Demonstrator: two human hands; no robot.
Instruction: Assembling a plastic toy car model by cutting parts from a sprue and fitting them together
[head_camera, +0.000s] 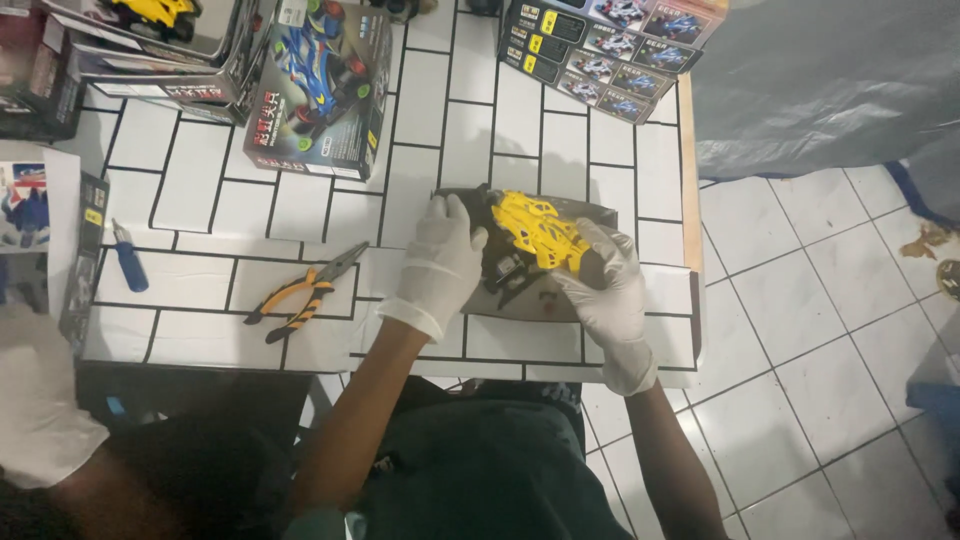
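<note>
On tiled table (560, 130), left hand (440, 262) and right hand (605, 290), each grip seemingly closed around yellow toy car (538, 235)

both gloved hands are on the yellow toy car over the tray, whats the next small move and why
Probably steady the yellow toy car with the left hand while the right hand works on its near end. Both hands already grip it over the dark tray, and the pliers and blue screwdriver lie unheld to the left.

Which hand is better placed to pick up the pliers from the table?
Probably the left hand. The pliers lie on its side of the table, while the right hand grips the far end of the yellow toy car.
</note>
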